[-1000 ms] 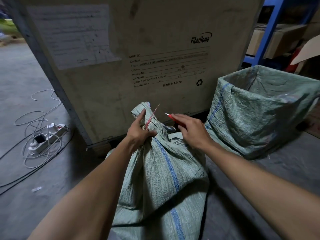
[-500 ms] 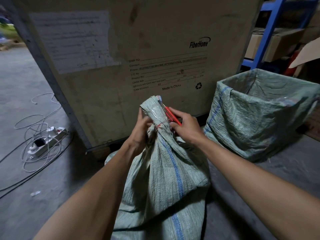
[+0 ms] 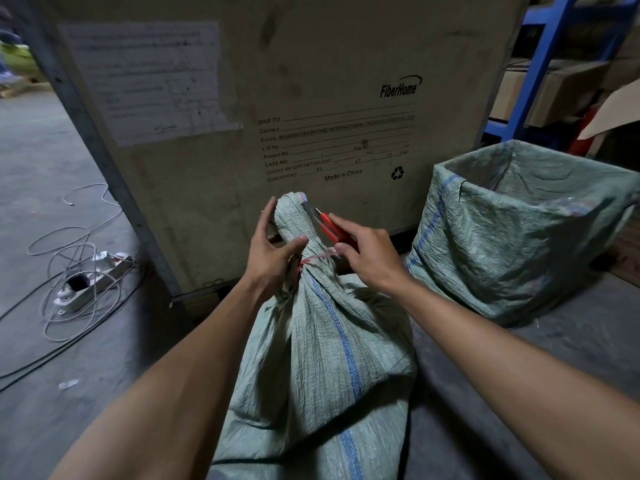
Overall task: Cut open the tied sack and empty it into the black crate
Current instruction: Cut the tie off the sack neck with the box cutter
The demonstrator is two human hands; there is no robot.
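Centrally, left hand (image 3: 268, 252) grips sack (image 3: 322, 358) neck; right hand (image 3: 367, 258) holds cutter (image 3: 327, 226), pinches tie (image 3: 317, 258).

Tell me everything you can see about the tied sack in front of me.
The sack is pale green woven plastic with blue stripes down it. It stands bulging on the floor, neck gathered and tied with red string, not yet cut. The left hand grips the neck at the tie; the right hand, holding a red cutter, has its blade against the tuft above the tie.
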